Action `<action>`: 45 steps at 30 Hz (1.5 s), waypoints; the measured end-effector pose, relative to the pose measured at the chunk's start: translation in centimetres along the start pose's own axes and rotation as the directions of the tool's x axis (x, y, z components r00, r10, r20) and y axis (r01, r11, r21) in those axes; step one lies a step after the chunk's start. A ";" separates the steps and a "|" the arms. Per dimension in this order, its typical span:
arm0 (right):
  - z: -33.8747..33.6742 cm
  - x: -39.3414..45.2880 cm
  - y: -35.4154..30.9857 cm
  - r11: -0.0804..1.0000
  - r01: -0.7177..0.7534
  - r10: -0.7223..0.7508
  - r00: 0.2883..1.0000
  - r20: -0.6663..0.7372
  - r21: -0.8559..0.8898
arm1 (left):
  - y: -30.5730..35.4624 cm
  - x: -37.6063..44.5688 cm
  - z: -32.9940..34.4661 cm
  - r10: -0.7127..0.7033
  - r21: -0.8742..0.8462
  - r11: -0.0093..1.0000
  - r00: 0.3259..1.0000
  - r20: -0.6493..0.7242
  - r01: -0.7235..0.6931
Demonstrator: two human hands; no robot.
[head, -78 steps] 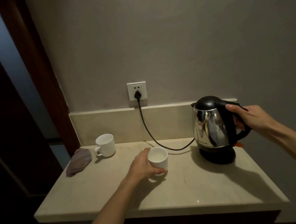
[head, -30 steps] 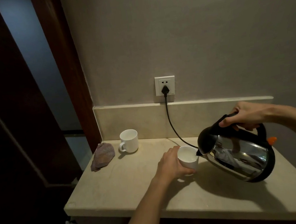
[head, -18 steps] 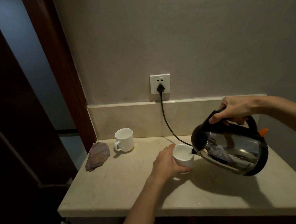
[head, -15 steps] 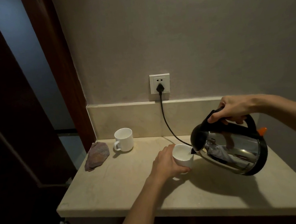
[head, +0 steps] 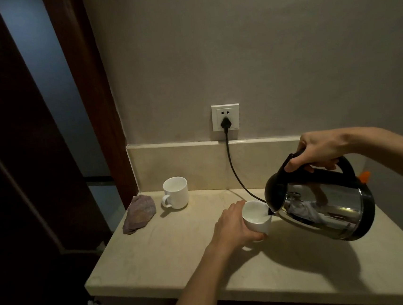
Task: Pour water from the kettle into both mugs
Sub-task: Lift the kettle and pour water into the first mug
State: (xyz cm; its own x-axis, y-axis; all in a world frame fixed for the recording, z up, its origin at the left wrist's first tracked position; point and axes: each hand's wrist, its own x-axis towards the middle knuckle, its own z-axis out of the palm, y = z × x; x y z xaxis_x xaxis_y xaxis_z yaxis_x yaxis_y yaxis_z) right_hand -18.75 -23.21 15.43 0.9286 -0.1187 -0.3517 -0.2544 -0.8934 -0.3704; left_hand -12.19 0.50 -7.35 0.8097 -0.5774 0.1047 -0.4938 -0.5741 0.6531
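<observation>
My right hand (head: 318, 152) grips the black handle of the steel kettle (head: 323, 204), which is lifted and tipped left. Its spout rests over the rim of a white mug (head: 257, 214) at the middle of the counter. My left hand (head: 232, 228) wraps around that mug from the left and holds it. A thin stream seems to enter the mug at the spout. A second white mug (head: 176, 191) stands upright at the back left, handle to the left, untouched.
A crumpled purple-grey cloth (head: 140, 213) lies left of the far mug. A black cord (head: 236, 171) runs from the wall socket (head: 226, 120) down behind the held mug. The beige counter (head: 171, 258) ends at a dark doorway on the left.
Since 2.6 s ago my right hand lifted the kettle off its base and tipped it over the held mug. In the last half second the pour holds steady.
</observation>
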 end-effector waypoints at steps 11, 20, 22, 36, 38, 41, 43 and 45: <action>0.0 0.4 -1.1 0.999 -0.020 0.020 1.000 -0.006 -0.039 | 0.3 -0.3 -0.1 -0.005 0.010 1.000 1.000 -0.004 0.005; 0.1 0.0 -1.9 0.997 -0.041 0.040 0.999 -0.020 -0.064 | 0.2 -0.4 -0.2 -0.002 0.012 1.000 1.000 -0.002 0.002; 0.1 0.0 -2.1 0.996 -0.049 0.048 0.999 -0.020 -0.070 | 0.1 -0.3 -0.2 -0.002 0.008 1.000 1.000 -0.002 0.002; 0.0 0.2 -3.4 0.993 -0.052 0.054 0.998 0.021 -0.110 | 0.1 -0.2 -0.1 -0.007 0.013 1.000 1.000 0.007 0.007; 0.0 0.2 -3.5 0.992 -0.049 0.053 0.998 0.024 -0.113 | 0.1 -0.2 0.0 -0.009 0.009 1.000 1.000 0.004 0.009; 0.0 0.2 -3.6 0.992 -0.053 0.057 0.998 0.025 -0.118 | 0.0 -0.3 0.0 -0.004 0.009 1.000 1.000 0.003 0.004; -0.1 0.1 -3.7 0.991 -0.053 0.057 0.998 0.029 -0.120 | 0.0 -0.2 -0.1 -0.005 0.010 1.000 1.000 0.002 0.005; -0.1 0.1 -3.7 0.991 -0.045 0.050 0.998 0.040 -0.127 | 0.0 -0.2 -0.1 -0.009 0.008 1.000 1.000 0.005 0.009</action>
State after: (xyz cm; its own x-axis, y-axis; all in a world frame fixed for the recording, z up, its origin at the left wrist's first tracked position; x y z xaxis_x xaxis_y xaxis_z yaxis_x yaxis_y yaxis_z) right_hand -17.69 -19.95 16.90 0.9030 -0.1459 -0.4041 -0.2594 -0.9349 -0.2422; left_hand -12.32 0.64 -7.28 0.8127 -0.5748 0.0954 -0.4890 -0.5839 0.6480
